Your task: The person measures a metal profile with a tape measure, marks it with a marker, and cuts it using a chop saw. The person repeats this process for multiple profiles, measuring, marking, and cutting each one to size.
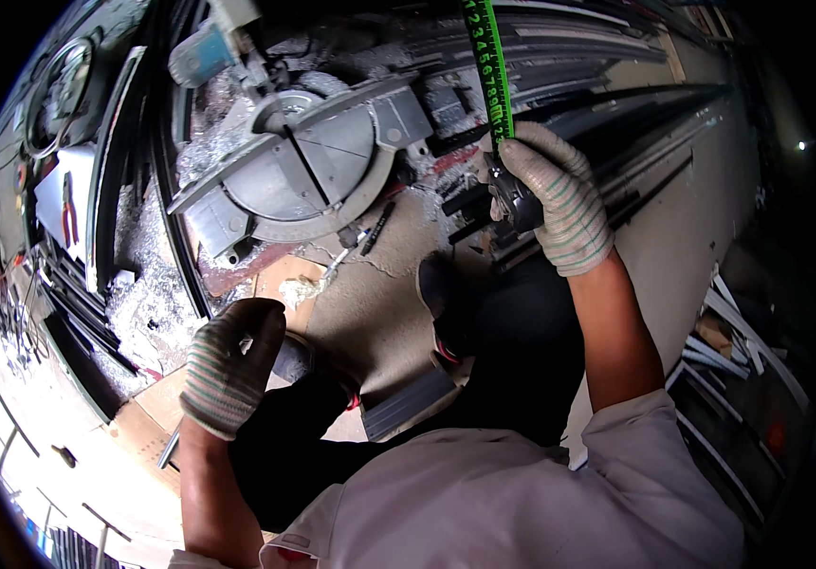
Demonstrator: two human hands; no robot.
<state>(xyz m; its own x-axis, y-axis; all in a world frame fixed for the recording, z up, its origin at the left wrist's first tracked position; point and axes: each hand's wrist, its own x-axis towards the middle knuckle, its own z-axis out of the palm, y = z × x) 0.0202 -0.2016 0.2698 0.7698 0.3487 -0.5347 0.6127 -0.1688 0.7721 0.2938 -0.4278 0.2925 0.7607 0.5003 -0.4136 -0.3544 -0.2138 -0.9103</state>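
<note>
My right hand (559, 194), in a striped knit work glove, grips a dark tape measure (514, 201). Its bright green blade (486, 71) runs out from the case toward the top edge of the view. At lower left, above my knee, is my left hand (228, 370), gloved alike. Its fingers curl toward the thumb with a small gap, and whatever may be inside them is hidden. Ahead of both hands, a miter saw (308, 161) with a round grey table and a straight fence stands low on the floor, nearer the right hand than the left.
Shiny metal shavings (147, 313) lie around the saw. Long dark metal profiles (607, 142) are stacked at the right. Red-handled pliers (69, 211) rest on a white sheet at left. A black marker (378, 228) lies before the saw. White strips (735, 332) pile at far right.
</note>
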